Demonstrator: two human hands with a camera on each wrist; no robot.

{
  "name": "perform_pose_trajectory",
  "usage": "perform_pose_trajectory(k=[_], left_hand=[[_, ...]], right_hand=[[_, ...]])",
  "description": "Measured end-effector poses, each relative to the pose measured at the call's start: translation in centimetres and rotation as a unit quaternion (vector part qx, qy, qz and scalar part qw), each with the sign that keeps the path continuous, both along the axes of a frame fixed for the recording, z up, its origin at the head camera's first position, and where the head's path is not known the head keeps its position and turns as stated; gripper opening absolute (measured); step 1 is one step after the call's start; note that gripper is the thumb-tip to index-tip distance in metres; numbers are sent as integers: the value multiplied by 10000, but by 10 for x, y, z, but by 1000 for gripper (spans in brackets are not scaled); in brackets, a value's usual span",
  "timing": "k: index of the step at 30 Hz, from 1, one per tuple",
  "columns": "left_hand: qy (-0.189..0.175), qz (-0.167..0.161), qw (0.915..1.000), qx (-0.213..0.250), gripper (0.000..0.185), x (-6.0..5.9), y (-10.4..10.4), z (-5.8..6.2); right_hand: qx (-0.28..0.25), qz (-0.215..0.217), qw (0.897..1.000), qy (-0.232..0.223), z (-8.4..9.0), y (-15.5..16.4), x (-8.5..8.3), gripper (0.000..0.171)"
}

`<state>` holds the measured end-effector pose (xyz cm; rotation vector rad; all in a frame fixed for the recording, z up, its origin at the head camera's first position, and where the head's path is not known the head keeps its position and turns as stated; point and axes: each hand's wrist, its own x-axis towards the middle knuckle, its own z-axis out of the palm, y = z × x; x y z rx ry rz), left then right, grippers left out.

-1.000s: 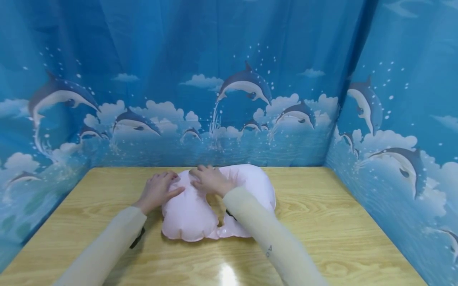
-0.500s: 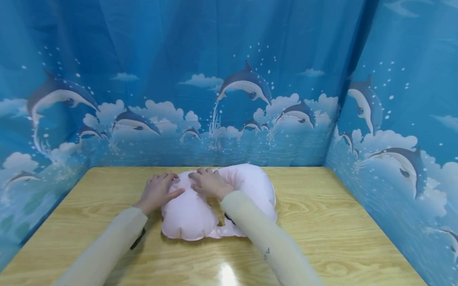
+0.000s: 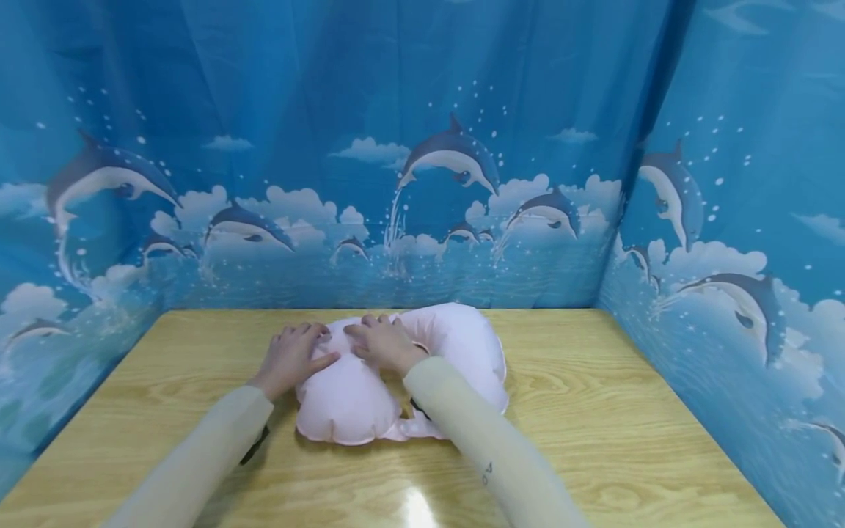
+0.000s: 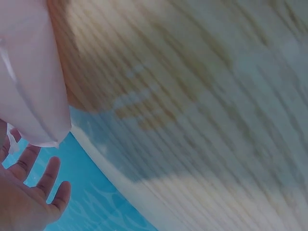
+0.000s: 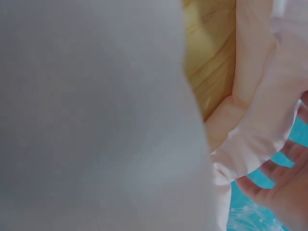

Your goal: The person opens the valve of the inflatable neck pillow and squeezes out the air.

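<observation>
A pale pink inflatable neck pillow (image 3: 346,400) lies puffed up on the wooden table, its two ends meeting at the near side. My left hand (image 3: 290,359) grips its far left corner, thumb on top and fingers round the edge. In the left wrist view, a small clear tab (image 4: 13,143) shows by the fingers of the left hand (image 4: 29,192). My right hand (image 3: 385,343) holds the pillow's far edge just to the right, its fingers bent over it. In the right wrist view, the fingers of the right hand (image 5: 284,180) reach behind the seam. The fingertips are partly hidden.
The wooden table (image 3: 594,425) has its far edge against a blue dolphin-print curtain (image 3: 297,147). Another curtain side (image 3: 739,220) stands along the right. Through the pillow's centre opening, table wood shows.
My right hand has shifted slightly, and its fingers have moved a little down over the pillow's far edge. The left hand stays at the corner. The pillow has hardly moved.
</observation>
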<state>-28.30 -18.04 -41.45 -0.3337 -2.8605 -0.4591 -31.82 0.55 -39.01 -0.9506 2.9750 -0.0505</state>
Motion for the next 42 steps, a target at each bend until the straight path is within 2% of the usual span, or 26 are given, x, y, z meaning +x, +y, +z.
perform_pose_trajectory(k=[14,21,28,42], left_hand=[[146,-31,9999,10,47,1,1,-7],[65,-12,10000,44,47,2,2,-9],[93,-6,10000,5,48,3,3,-9],[127,-52,9999,-3,45,1,4,-14]], right_hand=[[64,-22,10000,68,-6,-2,-1,41],[2,-29,10000,-30,-6,-1,0,40],[195,-17,9997,118,-8,-2,0,40],[282,-5,9995,128,-8,-1,1,40]])
